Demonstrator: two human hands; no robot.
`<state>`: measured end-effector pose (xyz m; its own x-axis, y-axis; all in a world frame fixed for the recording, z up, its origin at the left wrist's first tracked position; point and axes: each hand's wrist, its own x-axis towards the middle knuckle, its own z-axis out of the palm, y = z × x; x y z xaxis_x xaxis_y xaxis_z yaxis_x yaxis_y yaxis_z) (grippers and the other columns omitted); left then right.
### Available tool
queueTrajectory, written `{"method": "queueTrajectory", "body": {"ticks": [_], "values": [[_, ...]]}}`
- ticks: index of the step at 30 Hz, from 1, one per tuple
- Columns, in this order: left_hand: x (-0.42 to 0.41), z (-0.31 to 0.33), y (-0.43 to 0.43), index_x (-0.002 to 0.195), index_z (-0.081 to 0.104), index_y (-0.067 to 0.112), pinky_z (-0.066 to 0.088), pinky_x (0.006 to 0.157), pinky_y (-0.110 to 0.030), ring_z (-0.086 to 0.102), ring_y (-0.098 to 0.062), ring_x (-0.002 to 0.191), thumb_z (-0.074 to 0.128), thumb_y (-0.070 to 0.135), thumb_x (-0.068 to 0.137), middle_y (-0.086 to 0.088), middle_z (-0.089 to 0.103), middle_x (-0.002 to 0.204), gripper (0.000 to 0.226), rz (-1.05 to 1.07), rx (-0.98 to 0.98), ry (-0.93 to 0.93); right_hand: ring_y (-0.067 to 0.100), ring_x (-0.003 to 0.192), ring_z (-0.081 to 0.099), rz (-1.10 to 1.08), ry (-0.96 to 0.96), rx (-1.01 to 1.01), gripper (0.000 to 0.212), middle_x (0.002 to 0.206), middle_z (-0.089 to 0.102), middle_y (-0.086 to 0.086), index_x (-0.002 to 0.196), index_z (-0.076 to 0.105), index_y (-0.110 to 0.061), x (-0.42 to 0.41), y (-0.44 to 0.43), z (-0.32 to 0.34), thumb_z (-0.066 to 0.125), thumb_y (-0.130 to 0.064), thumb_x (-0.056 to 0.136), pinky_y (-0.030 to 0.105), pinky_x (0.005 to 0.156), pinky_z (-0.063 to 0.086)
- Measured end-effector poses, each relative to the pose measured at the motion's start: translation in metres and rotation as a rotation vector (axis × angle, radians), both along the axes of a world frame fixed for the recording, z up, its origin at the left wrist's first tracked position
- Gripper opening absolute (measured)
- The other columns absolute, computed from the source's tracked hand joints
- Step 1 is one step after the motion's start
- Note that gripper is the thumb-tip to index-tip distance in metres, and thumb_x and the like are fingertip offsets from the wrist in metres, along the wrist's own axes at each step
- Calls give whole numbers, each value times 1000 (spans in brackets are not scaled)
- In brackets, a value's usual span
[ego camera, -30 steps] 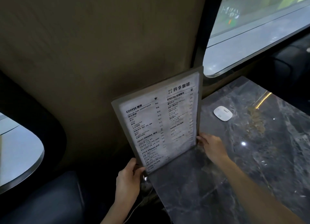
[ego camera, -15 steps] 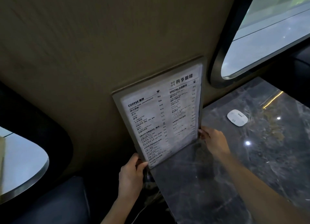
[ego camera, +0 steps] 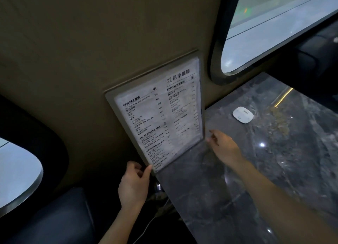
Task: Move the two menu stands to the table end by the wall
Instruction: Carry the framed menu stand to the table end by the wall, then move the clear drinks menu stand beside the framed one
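1 menu stand point(ego camera: 161, 114) stands upright at the table point(ego camera: 256, 170) end, its back against the tan wall point(ego camera: 91, 52); a 2nd stand cannot be made out. The left hand point(ego camera: 134, 184), at 7 o'clock of the stand, pinches its lower-left corner between thumb and fingers. The right hand point(ego camera: 224, 147), at 4 o'clock, has fingers loosely curled at the lower-right corner, seemingly just touching. A white puck point(ego camera: 242, 114) lies on the table at 3 o'clock.

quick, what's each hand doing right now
Left hand: pinching the lower left corner of the menu stand.
Right hand: fingers open at the stand's lower right corner, grip unclear.
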<state>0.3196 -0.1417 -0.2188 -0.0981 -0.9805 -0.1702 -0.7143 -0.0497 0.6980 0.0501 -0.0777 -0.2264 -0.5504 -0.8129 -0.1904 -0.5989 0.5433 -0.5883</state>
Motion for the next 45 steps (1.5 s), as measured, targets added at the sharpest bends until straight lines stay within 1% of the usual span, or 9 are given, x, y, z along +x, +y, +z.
{"method": "queueTrajectory", "body": {"ticks": [4, 6, 8, 12, 16, 19, 32, 41, 45], "values": [[-3, 7, 17, 83, 46, 32, 43, 53, -24, 56, -7, 69, 59, 40, 81, 14, 55, 76, 16, -107, -155, -13, 30, 118, 50, 5, 29, 10, 46, 133, 50, 14, 132, 39, -11, -3, 31, 6, 48, -31, 92, 43, 99, 42], [-13, 10, 27, 91, 50, 30, 39, 57, -20, 54, -4, 74, 59, 41, 80, 16, 53, 82, 18, -214, -224, -10, 28, 123, 46, 1, 36, 51, 52, 139, 45, 11, 136, 33, -13, -5, 50, 11, 46, -37, 92, 43, 103, 39], [-28, 11, 38, 99, 53, 26, 44, 63, -24, 53, -6, 80, 60, 42, 80, 11, 55, 90, 27, -329, -266, -4, 28, 121, 48, -3, 112, 55, 54, 139, 46, 11, 137, 32, -14, -7, 72, 15, 47, -39, 91, 39, 100, 40], [-64, 14, 62, 112, 54, 24, 47, 80, -33, 57, -19, 101, 60, 44, 81, 1, 61, 110, 38, -504, -202, 53, 33, 118, 50, -105, 232, 21, 57, 133, 50, 15, 135, 36, -13, -8, 122, 25, 52, -40, 87, 42, 98, 40], [-101, 14, 90, 117, 52, 25, 46, 83, -33, 56, -20, 106, 55, 50, 82, -2, 60, 118, 44, -674, -148, 47, 28, 125, 45, -217, 233, 26, 67, 138, 47, 11, 139, 30, -18, -11, 185, 32, 55, -47, 84, 41, 102, 39], [-131, 15, 118, 120, 52, 22, 45, 90, -35, 54, -20, 112, 57, 45, 83, -3, 59, 124, 44, -796, -137, 85, 28, 120, 49, -342, 230, 16, 67, 134, 51, 9, 138, 32, -19, -10, 238, 32, 58, -45, 82, 41, 98, 41], [-224, 29, 280, 114, 57, 5, 48, 92, -44, 59, -30, 105, 68, 21, 80, -16, 63, 114, 39, -1284, -148, 253, 26, 121, 47, -839, 259, 81, 58, 135, 49, 7, 135, 36, -19, 12, 451, 32, 53, -45, 86, 37, 95, 39], [-259, 34, 358, 121, 51, 16, 46, 93, -39, 56, -23, 111, 63, 33, 83, -10, 60, 122, 43, -1445, -129, 260, 31, 108, 56, -1195, 193, -1, 38, 123, 57, 17, 120, 53, -6, 21, 559, 35, 57, -27, 88, 38, 87, 44], [-279, 43, 381, 125, 44, 20, 47, 93, -43, 53, -23, 114, 59, 38, 84, -10, 56, 126, 47, -1470, -80, 273, 37, 108, 55, -1382, 155, -162, 45, 120, 56, 24, 121, 49, 0, 7, 586, 44, 62, -23, 84, 41, 88, 44]]}}
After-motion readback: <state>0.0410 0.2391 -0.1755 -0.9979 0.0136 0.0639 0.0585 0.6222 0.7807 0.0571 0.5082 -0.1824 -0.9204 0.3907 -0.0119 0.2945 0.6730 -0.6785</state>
